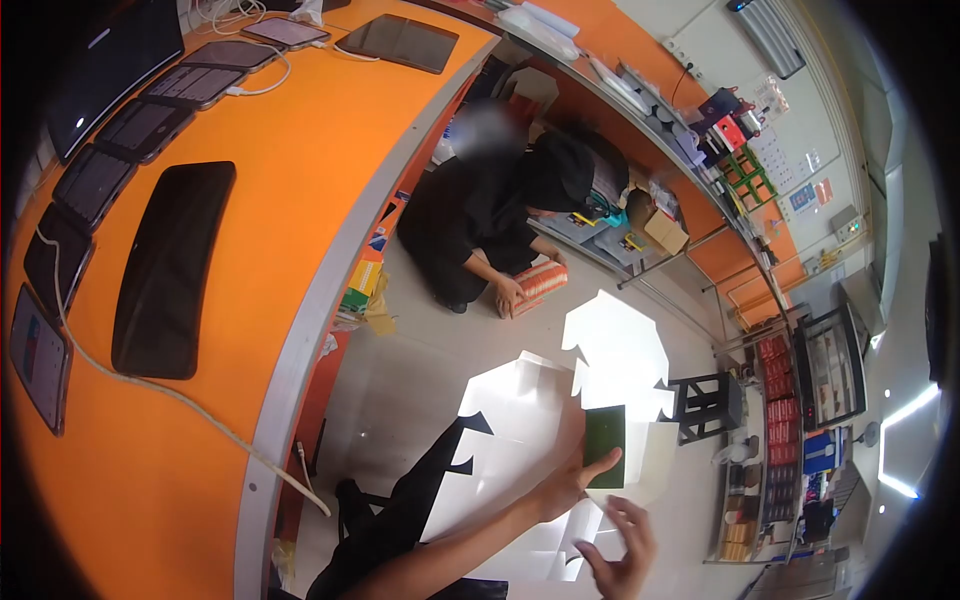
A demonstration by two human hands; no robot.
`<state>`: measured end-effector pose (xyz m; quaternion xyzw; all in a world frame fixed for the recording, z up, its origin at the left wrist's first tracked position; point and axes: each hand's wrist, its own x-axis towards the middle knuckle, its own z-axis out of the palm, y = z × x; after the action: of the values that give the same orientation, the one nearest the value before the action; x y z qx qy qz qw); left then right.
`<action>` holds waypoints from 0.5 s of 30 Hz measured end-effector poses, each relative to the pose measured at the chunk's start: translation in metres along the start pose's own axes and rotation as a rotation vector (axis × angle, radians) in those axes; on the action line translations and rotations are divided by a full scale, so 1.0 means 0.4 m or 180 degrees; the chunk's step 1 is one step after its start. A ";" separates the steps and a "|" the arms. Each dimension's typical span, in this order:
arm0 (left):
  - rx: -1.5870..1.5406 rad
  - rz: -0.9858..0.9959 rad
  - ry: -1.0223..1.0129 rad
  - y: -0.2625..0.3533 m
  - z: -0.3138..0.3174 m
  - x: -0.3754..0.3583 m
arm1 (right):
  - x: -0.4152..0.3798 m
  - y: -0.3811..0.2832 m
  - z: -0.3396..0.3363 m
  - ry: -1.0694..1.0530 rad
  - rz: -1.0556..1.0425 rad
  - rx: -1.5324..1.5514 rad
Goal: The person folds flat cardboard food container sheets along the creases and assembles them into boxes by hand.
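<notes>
My left hand (pixel 578 478) reaches in from the lower left, its thumb pressed on a dark green rectangular card (pixel 604 440); the other fingers are hidden beneath. Around and under that hand are white unfolded cardboard sheets (pixel 510 455) with notched edges, lying partly over my dark-clothed lap. Another white notched sheet (pixel 620 350), bright with glare, extends beyond the green card. Just below the card is my right hand (pixel 622 552), fingers curved and apart, with nothing visible between them and a pale sheet edge close by.
An orange desk (pixel 290 130) with several phones and a dark curved panel (pixel 175 270) fills the left. A crouching person (pixel 470 210) holds an orange-and-white wrapped bundle (pixel 540 287) on the floor. A black stool (pixel 705 405) and stocked shelves (pixel 775 440) stand right.
</notes>
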<state>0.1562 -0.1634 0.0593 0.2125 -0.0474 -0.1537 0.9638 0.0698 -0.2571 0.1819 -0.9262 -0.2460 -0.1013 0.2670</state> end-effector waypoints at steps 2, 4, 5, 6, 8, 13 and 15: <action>0.0003 0.0283 0.0189 -0.004 0.006 0.001 | 0.005 0.013 0.049 0.0186 0.0112 -0.0259; -0.0004 0.0536 0.0400 -0.002 0.011 -0.004 | -0.001 0.042 0.063 0.0215 0.0119 -0.0313; -0.0019 0.0184 0.0293 0.023 0.024 -0.016 | -0.005 0.051 0.064 0.0443 0.0168 -0.0358; -0.0033 -0.0172 0.0167 0.036 0.030 -0.024 | -0.007 0.058 0.064 0.0686 0.0217 -0.0415; -0.0001 -0.0173 0.0117 0.009 0.018 -0.014 | -0.006 0.062 0.065 0.0871 0.0365 -0.0341; 0.0466 0.0301 0.0671 -0.027 0.042 -0.012 | -0.031 0.103 0.079 0.1345 0.1185 0.0600; 0.0615 0.0561 0.0827 -0.031 0.046 -0.005 | -0.031 0.081 0.077 0.1227 0.0904 -0.0078</action>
<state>0.1478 -0.1807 0.0708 0.3171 0.0445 -0.0346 0.9467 0.0775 -0.2690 0.1377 -0.9182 -0.0565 -0.2407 0.3094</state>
